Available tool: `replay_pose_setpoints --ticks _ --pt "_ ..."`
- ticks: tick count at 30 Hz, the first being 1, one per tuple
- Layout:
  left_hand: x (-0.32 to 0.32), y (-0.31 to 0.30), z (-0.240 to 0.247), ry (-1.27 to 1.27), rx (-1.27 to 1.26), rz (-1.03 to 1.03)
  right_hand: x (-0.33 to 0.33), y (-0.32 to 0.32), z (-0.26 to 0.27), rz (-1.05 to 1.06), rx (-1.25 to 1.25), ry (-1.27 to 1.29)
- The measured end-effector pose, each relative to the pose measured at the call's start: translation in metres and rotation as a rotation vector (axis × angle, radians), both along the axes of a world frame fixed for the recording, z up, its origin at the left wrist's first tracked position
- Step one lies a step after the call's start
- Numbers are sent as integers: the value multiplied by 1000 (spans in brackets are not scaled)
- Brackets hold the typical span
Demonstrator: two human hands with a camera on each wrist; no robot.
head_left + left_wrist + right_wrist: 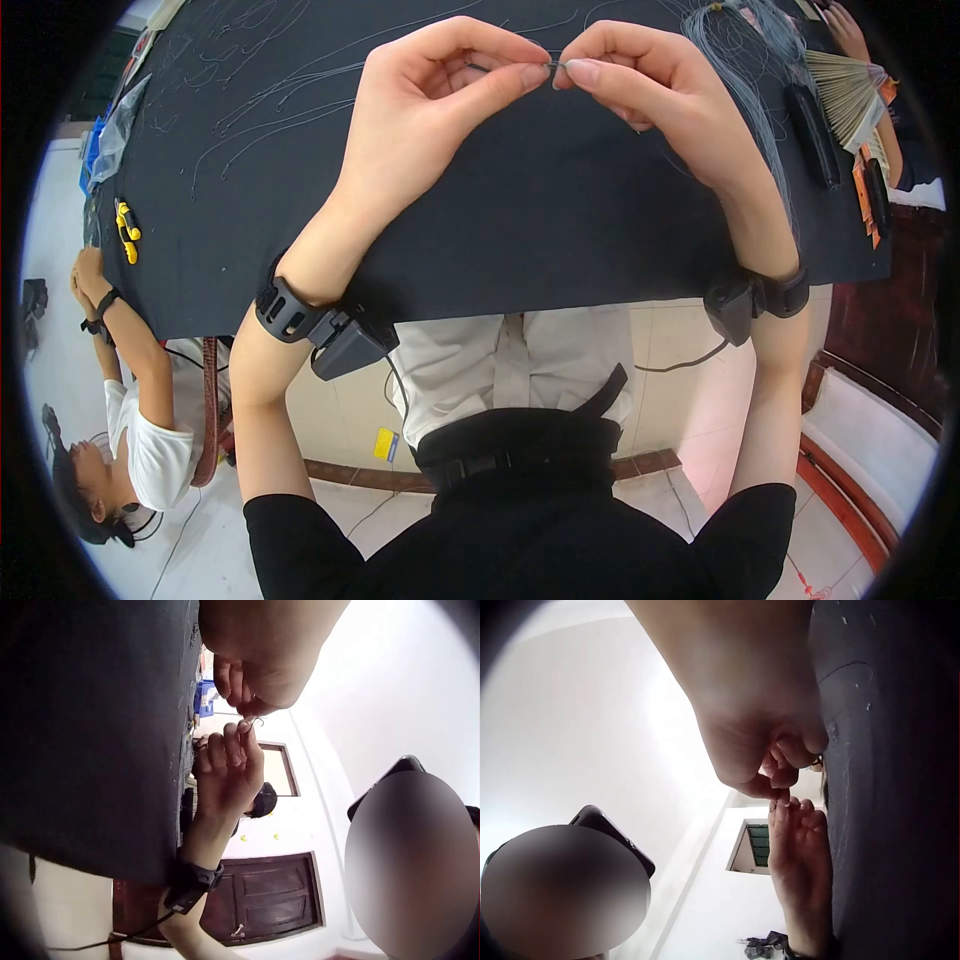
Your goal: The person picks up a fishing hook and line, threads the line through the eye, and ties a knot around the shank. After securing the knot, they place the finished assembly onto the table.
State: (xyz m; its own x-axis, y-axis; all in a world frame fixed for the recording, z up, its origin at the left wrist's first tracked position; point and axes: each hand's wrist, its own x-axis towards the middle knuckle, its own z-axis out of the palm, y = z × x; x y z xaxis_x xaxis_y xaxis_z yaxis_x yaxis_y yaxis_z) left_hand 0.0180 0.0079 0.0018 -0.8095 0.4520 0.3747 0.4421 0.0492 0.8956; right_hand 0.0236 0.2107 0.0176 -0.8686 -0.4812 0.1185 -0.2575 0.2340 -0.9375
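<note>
Both hands meet over the far part of the black-covered table [560, 210], fingertips almost touching. Thumb and index of my left hand [425, 95] pinch a tiny fish hook, much of it hidden by the fingertips. Opposite it, my right hand [660, 85] pinches thin grey fishing line [554, 65] between thumb and index, its other fingers curled in. The left wrist view shows a small curved fish hook [258, 721] standing out at the meeting fingertips. Which fingertip bears on which part of the hook, I cannot tell.
Several thin lines [290, 90] with dark ends lie left on the cloth. A loose bundle of grey line [740, 70] lies right, beside a black case [812, 135] and a fanned stack of strips [845, 95]. A yellow-black cutter [127, 232] lies near another person [150, 440].
</note>
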Motion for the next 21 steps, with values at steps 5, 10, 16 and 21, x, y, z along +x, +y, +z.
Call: replay_pose_setpoints --ticks 5,10,16,21 --pt "4 1 4 196 -145 78 0 1 2 -11 3 11" --pt "-1 -2 1 280 -153 52 1 0 0 19 20 -13" --pt "1 -2 3 274 -171 114 2 -1 1 16 -16 -52" --pt "1 -2 3 281 -166 109 2 -1 -1 17 -6 -28"
